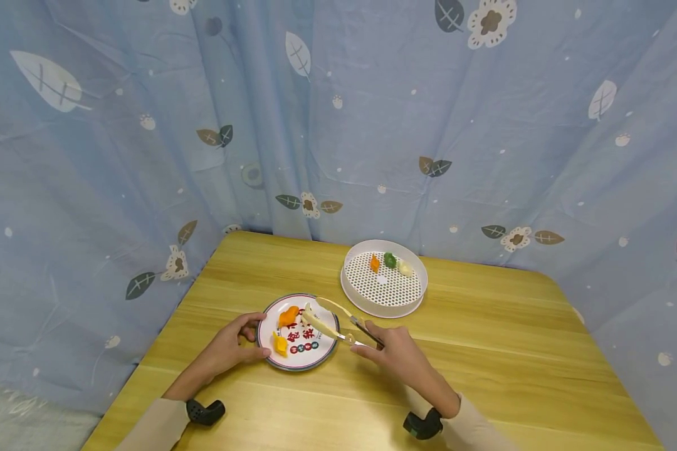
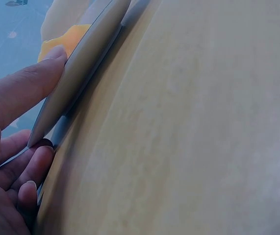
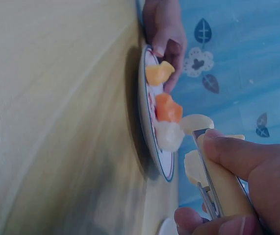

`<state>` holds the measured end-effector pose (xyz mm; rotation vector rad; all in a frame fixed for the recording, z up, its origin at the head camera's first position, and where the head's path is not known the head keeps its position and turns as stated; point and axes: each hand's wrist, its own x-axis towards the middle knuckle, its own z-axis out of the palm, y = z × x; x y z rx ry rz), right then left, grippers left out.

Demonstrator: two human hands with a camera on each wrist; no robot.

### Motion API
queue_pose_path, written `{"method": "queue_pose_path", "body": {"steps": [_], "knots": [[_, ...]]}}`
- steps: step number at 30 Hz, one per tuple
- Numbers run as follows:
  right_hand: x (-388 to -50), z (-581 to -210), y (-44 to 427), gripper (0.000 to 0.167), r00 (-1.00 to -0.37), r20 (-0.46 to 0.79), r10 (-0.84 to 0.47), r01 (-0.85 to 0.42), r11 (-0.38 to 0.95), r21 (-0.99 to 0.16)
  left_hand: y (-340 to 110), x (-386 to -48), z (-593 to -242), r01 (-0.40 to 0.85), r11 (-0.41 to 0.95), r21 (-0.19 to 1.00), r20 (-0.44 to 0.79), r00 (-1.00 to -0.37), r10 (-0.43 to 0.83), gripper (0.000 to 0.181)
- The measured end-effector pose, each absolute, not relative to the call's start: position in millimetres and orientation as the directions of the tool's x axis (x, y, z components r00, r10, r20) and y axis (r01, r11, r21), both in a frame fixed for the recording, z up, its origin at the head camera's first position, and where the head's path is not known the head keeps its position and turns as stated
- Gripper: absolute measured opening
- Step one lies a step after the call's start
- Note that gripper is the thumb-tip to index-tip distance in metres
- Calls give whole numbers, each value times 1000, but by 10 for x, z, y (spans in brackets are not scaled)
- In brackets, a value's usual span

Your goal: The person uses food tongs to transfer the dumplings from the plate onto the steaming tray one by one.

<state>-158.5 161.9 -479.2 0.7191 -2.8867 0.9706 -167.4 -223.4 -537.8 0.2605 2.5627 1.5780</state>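
- From the right wrist we see a white piece [image 3: 169,136] beside the orange piece [image 3: 168,108] on the plate [image 1: 318,357]; from the head, the tongs [image 1: 321,326] make it hard to pick out.
- The left wrist view shows us the left hand [image 1: 228,343] pinching the plate's edge, thumb above, fingers below.
- The right hand [image 1: 395,351] grips the tongs, their tips apart over the plate; we cannot tell whether they touch the white piece.
- In the left wrist view, most of the plate's top is hidden.
- The plate also bears a yellow piece [image 1: 280,344].
- Behind it, we find orange, green and pale pieces in a perforated tray [image 1: 383,309].
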Motion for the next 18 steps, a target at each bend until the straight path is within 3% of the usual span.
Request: {"method": "queue_pose_path", "body": {"steps": [4,14,18], "knots": [[-1567,-4829,1567,59,-892,125,-434,-423,707,-566,-2231,-1675,-5375,87,442,893,-8,-978,209,77],[-1544,-4939,1480,44,-862,192,-469,-495,698,-517,-2236,-1670,-5366,83,446,891,-14,-978,208,77],[-1537,-4980,1453,50,-857,216,-469,-511,710,-485,-2232,-1673,-5364,64,444,894,-30,-979,202,77]]}}
